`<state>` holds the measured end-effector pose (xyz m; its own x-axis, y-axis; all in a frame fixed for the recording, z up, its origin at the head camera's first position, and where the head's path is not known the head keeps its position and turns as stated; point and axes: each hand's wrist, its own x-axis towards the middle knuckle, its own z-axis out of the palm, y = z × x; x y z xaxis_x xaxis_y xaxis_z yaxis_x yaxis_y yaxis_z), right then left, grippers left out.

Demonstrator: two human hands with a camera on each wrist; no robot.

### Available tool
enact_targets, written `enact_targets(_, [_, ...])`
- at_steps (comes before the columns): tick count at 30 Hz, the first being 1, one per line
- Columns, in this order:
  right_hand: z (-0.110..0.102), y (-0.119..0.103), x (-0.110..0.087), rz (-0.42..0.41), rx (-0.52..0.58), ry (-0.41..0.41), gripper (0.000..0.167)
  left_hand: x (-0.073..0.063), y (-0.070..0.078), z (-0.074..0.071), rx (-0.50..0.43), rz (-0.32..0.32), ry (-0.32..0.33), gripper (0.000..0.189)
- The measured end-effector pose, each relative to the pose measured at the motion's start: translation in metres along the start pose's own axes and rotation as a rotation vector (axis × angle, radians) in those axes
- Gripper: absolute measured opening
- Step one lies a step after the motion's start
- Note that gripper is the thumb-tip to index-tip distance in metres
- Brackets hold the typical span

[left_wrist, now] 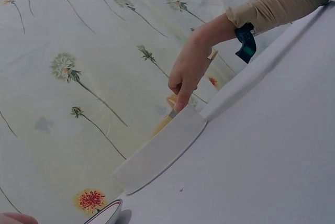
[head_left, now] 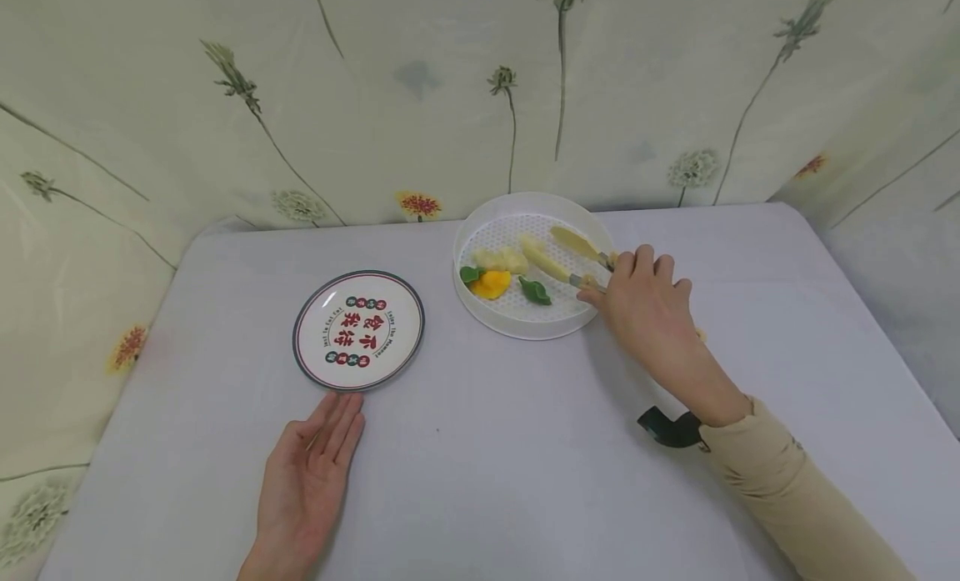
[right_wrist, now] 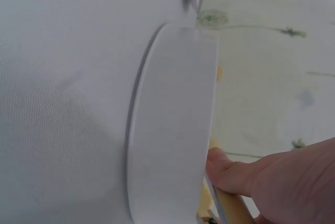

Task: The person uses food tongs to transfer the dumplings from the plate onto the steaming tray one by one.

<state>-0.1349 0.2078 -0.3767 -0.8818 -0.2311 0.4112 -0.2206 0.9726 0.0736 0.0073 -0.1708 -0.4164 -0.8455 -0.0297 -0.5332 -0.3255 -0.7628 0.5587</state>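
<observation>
My right hand point(head_left: 648, 306) grips a pair of tongs point(head_left: 547, 262) with pale yellow tips, which reach spread apart into a round white tray point(head_left: 495, 321) with a perforated floor. Inside it lie pale lumpy pieces point(head_left: 500, 260), a yellow-orange piece point(head_left: 491, 286) and a green shell-shaped piece point(head_left: 535, 292); another green one point(head_left: 470, 274) sits by the left wall. One tong tip overlaps a pale piece in the head view. My left hand point(head_left: 307, 473) lies palm up, fingers straight, fingertips right at the near rim of a printed white plate point(head_left: 405, 314).
A white cloth point(head_left: 465, 481) covers the table. Behind it hangs a flower-printed curtain point(head_left: 435, 106). The plate stands left of the tray, with a gap between them. A dark band point(head_left: 667, 428) shows at my right wrist, below the tan sleeve point(head_left: 787, 481).
</observation>
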Motion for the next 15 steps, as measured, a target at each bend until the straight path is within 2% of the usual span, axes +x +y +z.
enact_targets(5, [-0.002,0.0,0.0005,0.037,0.045,-0.067,0.063,-0.0004,-0.0002,-0.0005,-0.004,0.001,-0.007,0.065])
enact_targets(8, [-0.0045,-0.0013,0.0005,0.037,0.064,-0.08,0.065,-0.0003,-0.0004,-0.0012,-0.011,-0.001,-0.011,0.065])
enact_targets(15, [-0.0102,-0.0082,-0.0014,-0.008,0.068,0.002,0.067,0.0006,-0.0009,-0.0019,-0.021,-0.001,-0.016,0.065])
